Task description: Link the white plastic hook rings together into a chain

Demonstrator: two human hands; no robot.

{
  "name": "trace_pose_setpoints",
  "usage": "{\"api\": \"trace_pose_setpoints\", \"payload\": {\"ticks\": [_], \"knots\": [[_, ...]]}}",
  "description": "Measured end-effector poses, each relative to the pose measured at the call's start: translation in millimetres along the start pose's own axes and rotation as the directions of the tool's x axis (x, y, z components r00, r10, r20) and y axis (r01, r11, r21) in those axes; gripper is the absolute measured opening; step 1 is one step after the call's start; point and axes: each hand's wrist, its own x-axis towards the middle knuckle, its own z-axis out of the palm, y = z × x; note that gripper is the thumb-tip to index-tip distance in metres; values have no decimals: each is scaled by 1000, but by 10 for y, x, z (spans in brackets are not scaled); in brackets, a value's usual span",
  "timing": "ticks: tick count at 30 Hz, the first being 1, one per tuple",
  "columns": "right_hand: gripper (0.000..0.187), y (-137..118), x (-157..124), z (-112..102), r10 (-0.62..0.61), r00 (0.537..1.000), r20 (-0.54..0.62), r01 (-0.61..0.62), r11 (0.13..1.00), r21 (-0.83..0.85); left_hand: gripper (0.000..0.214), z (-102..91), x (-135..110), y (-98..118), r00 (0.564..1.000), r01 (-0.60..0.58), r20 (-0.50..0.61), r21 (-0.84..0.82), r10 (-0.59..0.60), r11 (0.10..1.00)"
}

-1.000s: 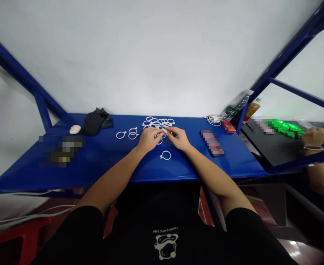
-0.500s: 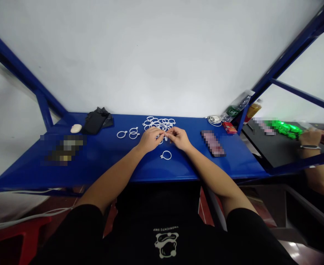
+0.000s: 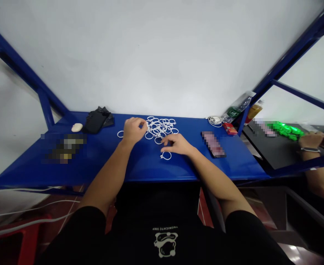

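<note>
Your left hand (image 3: 134,129) hovers over the blue table (image 3: 109,162) at the left edge of the pile of white plastic rings (image 3: 163,127). Its fingers are curled in together, with the fingertips touching the nearest rings, and you cannot tell whether they grip one. A separate ring (image 3: 120,134) lies just beside the heel of that hand. Your right hand (image 3: 177,143) rests low on the table at the near edge of the pile, fingers spread apart and holding nothing. A single ring (image 3: 166,155) lies just in front of its fingertips, on your side of the pile. A black pouch (image 3: 97,119) sits well to the left, a phone (image 3: 213,144) lies to the right, and a coiled white cable (image 3: 214,119) is behind it. At the next bench on the right, a co-worker's hand (image 3: 312,141) rests near some green parts (image 3: 287,130)
</note>
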Motion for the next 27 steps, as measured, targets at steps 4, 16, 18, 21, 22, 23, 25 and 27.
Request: {"api": "trace_pose_setpoints", "payload": {"ticks": [4, 16, 18, 21, 22, 23, 25, 27], "knots": [[62, -113, -3, 23, -69, 970, 235, 112, 979, -172, 14, -177, 94, -281, 941, 277, 145, 187, -305, 943], [9, 79, 40, 85, 51, 946, 320, 42, 960, -278, 24, 34, -36, -58, 954, 141, 270, -12, -133, 990], [8, 92, 51, 97, 58, 963, 261, 18, 960, -281, 23, 110, -110, 102, 944, 30, 330, -146, 20, 989], [11, 105, 63, 91, 59, 995, 86, -38, 974, -224, 20, 235, -230, 299, 906, -137, 349, -296, 241, 945], [13, 108, 65, 82, 60, 998, 9, -58, 979, -194, 25, 270, -265, 346, 903, -168, 324, -336, 281, 927], [14, 110, 65, 73, 63, 996, -65, -73, 984, -160, 29, 300, -294, 385, 913, -177, 285, -373, 293, 911], [20, 106, 64, 58, 75, 978, -192, -94, 991, -91, 33, 336, -332, 437, 940, -155, 210, -444, 271, 883], [27, 93, 64, 57, 109, 952, -288, -118, 993, -17, 35, 342, -347, 464, 959, -116, 168, -502, 229, 857]]}}
